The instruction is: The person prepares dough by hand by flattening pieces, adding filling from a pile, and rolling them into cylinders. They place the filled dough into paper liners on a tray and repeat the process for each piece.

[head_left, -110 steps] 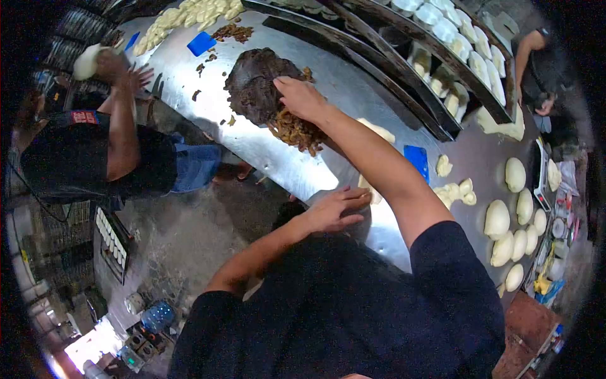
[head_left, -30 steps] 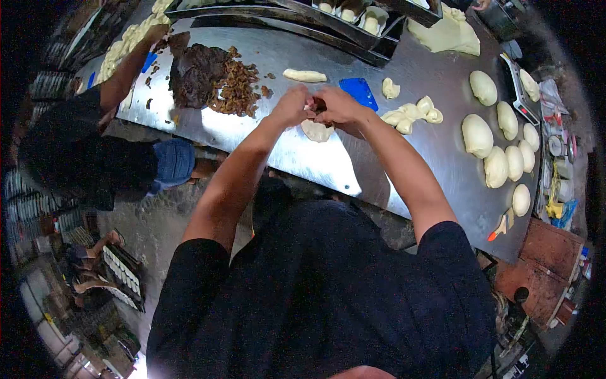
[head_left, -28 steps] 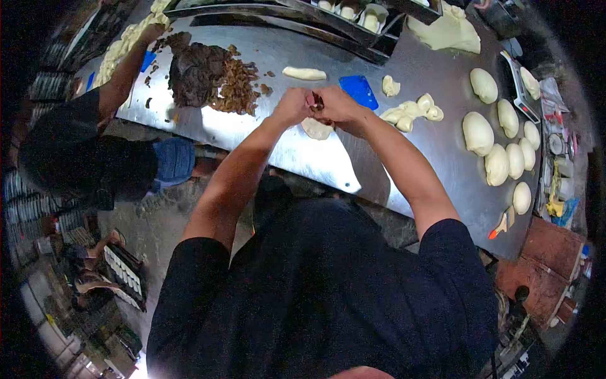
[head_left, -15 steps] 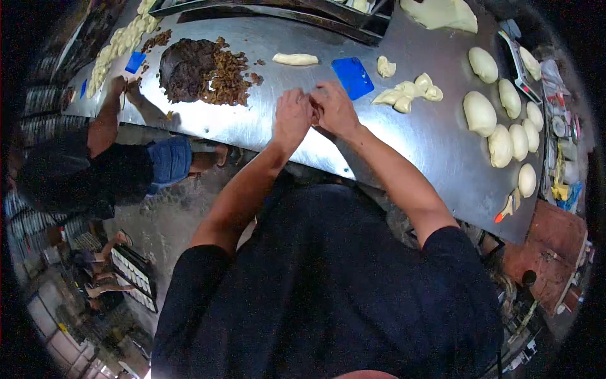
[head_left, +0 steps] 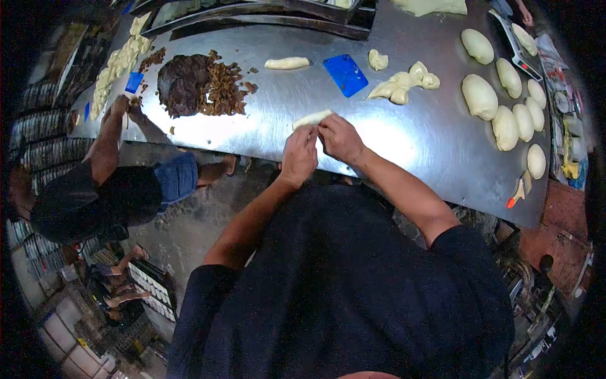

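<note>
A short pale roll of dough (head_left: 312, 119) lies near the front edge of the metal table, just beyond my fingertips. My left hand (head_left: 300, 155) is closed at its near left side, fingers bent together. My right hand (head_left: 341, 138) pinches at its right end, thumb and fingers almost meeting the left hand's. The roll's near side is partly hidden behind my fingers. Farther back rests a second dough roll (head_left: 286, 63), touched by neither hand. A blue scraper (head_left: 345, 74) lies beyond my right hand, beside a small dough lump (head_left: 378, 60) and a knobbly cluster of dough pieces (head_left: 404, 84).
To the left sits a dark mound of filling (head_left: 182, 85) with brown crumbly bits (head_left: 222, 90). Several dough balls (head_left: 480, 96), a scale (head_left: 514, 47) and an orange-tipped brush (head_left: 516, 191) are at right. Dark trays (head_left: 265, 16) stand behind. Another person (head_left: 107, 196) works at left.
Both hands have come nearer to my body, toward the table's front edge. A pale dough roll now shows beyond the fingers, where before the hands covered what they held.
</note>
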### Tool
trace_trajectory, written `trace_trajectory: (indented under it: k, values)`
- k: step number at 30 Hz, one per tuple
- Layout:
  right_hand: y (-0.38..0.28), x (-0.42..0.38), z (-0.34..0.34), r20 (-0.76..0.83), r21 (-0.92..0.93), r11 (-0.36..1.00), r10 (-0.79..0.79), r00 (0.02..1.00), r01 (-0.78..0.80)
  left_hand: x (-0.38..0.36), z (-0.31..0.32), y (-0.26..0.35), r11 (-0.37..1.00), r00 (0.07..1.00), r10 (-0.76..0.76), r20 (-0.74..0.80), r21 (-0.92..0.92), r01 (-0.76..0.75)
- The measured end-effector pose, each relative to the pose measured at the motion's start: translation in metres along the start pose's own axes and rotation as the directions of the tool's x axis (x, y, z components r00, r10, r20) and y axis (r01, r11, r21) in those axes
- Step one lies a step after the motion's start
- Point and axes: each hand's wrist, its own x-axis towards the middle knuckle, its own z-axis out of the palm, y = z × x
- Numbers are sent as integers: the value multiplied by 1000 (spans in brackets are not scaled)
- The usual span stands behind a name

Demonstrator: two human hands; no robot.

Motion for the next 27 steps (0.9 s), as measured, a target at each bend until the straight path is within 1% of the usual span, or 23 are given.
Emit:
trace_trajectory:
  k: [1,2,4,5,7,8,9,11,12,13,14,15,16,17,19,20,21,22,23,24,25,26,27]
  values:
    - [-3,-8,0,27,10,1000,29,999,-30,-7,-3,6,1000,998,-22,67,9,22]
    - [-7,-4,-5,37,15,999,31,999,-32,-3,-8,10,999,997,-33,69,7,33]
    - [-9,15,-12,-5,-60,998,14,1000,-14,14,-15,9,978,978,-206,42,37,204]
    - [-10,14,-10,-5,-59,998,8,1000,-8,12,-17,9,978,978,-206,37,41,205]
    - [-7,1,-5,-49,18,999,-48,998,48,3,-17,10,951,970,-226,94,-195,241]
    - [-5,-5,-6,-32,8,996,-93,995,93,-6,-12,0,992,998,-13,68,-123,22]
    - [-9,-2,-17,76,18,997,-73,994,72,-7,-16,7,978,992,-47,117,-197,70]
    - [-21,10,-17,202,-31,995,104,974,-100,-6,-22,14,974,967,-56,247,-201,108]
    - [-17,22,-11,235,-55,998,-9,972,23,-8,-20,7,972,967,-29,253,-220,87]
    - [-11,35,-4,275,-76,986,-125,953,151,-13,-15,-6,969,960,-197,200,-108,222]
    - [-17,47,8,157,-58,998,-26,987,36,-13,-12,-16,932,924,-359,131,-2,362]
    - [-20,53,19,30,-27,997,76,997,-75,2,-18,-18,814,836,-548,11,-223,537]
    - [-11,38,33,89,-240,970,75,993,-51,16,-29,-26,837,851,-518,-90,-260,482]
    - [-22,21,30,151,-239,960,189,970,-150,29,-38,-33,872,881,-456,-129,-264,413]
    - [-42,-14,8,205,-200,970,180,962,-139,60,-49,-32,938,963,-267,-21,-235,255]
    - [-30,-4,6,187,-220,966,179,966,-137,78,-38,-22,914,983,-183,16,-367,176]
    - [-22,2,8,224,-27,967,253,941,-254,99,-31,-7,893,971,-87,224,-414,175]
    - [-22,3,14,282,173,910,321,904,-377,117,-13,17,923,946,60,318,-379,69]
    - [-7,9,41,54,-215,960,196,979,-180,135,12,37,919,913,210,350,-389,-62]
    - [-2,45,37,87,-335,924,228,970,-187,157,39,54,896,863,353,362,-395,-201]
    - [1,71,29,120,-443,878,259,959,-182,172,62,69,918,787,352,506,-348,-187]
    - [9,69,31,118,-448,879,242,963,-166,185,85,75,898,759,436,483,-292,-330]
    - [11,53,43,173,-400,903,241,955,-155,190,109,78,897,752,441,490,-218,-384]
